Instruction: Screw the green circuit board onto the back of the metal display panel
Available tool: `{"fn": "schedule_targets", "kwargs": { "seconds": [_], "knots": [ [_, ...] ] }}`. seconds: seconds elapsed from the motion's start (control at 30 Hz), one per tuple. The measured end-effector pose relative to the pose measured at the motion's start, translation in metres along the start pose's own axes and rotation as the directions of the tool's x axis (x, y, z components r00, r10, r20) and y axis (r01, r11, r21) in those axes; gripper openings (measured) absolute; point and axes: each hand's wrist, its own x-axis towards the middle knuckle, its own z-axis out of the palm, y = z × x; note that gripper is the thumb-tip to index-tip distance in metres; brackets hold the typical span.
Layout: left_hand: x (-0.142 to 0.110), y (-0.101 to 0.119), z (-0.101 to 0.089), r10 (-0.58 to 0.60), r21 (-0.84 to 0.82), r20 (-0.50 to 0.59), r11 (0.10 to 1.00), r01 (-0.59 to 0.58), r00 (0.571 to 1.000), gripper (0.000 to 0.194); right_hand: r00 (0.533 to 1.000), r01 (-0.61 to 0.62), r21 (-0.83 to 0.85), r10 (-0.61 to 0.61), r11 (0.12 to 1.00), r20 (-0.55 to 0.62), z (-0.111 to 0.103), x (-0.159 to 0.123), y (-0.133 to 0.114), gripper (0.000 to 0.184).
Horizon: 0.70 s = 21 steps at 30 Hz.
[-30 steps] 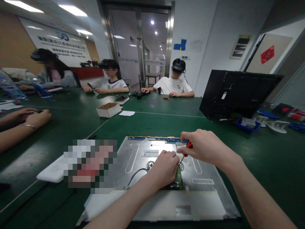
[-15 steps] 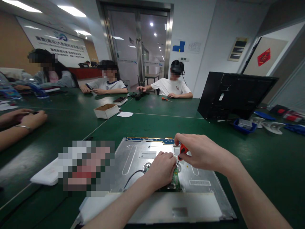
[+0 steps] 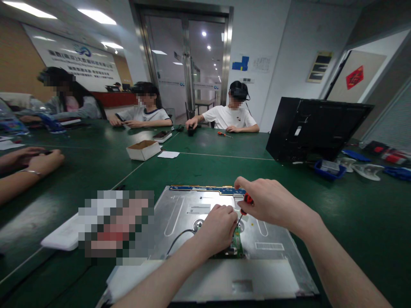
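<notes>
A silver metal display panel (image 3: 276,239) lies face down on the green table in front of me. A small green circuit board (image 3: 236,246) sits on it, with a black cable (image 3: 180,238) running off to the left. My right hand (image 3: 272,203) is closed round a red-handled screwdriver (image 3: 245,201), its tip pointing down at the board. My left hand (image 3: 220,226) rests curled on the board beside the tip; what its fingers pinch is hidden. A blue strip board (image 3: 205,188) runs along the panel's far edge.
A white flat piece (image 3: 61,237) lies left of the panel beside a blurred patch. A black monitor shell (image 3: 316,128) stands at the right, with a blue tray (image 3: 330,169) beside it. A cardboard box (image 3: 143,149) sits mid-table. Three people sit at the far side; another person's hands (image 3: 28,160) rest at left.
My right hand with the screwdriver has shifted slightly left and down toward the board. A person at the far side has drawn an arm back. My left hand has stayed on the board.
</notes>
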Motion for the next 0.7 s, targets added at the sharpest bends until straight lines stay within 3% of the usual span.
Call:
{"fn": "schedule_targets", "kwargs": {
  "seconds": [0.2, 0.4, 0.5, 0.57, 0.7],
  "knots": [
    [-0.001, 0.001, -0.002, 0.009, 0.017, 0.005, 1.0, -0.009, 1.0, 0.016, 0.989, 0.131, 0.167, -0.139, 0.977, 0.04, -0.004, -0.004, 0.006, 0.027],
    [0.0, 0.001, -0.001, -0.01, -0.008, 0.006, 1.0, 0.01, 1.0, 0.016, 1.0, -0.025, -0.039, 0.025, 0.999, 0.006, -0.002, 0.003, -0.004, 0.022],
    [0.0, 0.001, 0.0, -0.006, -0.001, 0.001, 1.0, 0.006, 1.0, 0.016, 1.0, 0.011, -0.085, -0.01, 0.996, 0.014, -0.001, 0.005, -0.006, 0.02],
    [0.0, 0.0, 0.001, -0.001, 0.004, 0.001, 1.0, 0.001, 1.0, 0.017, 0.998, 0.054, -0.058, -0.053, 0.997, 0.018, -0.001, 0.003, -0.005, 0.011],
    [0.0, 0.0, 0.002, 0.008, 0.028, 0.006, 1.0, -0.008, 1.0, 0.016, 0.991, 0.129, 0.087, -0.132, 0.988, 0.026, -0.003, -0.002, 0.0, 0.023]
  ]
}}
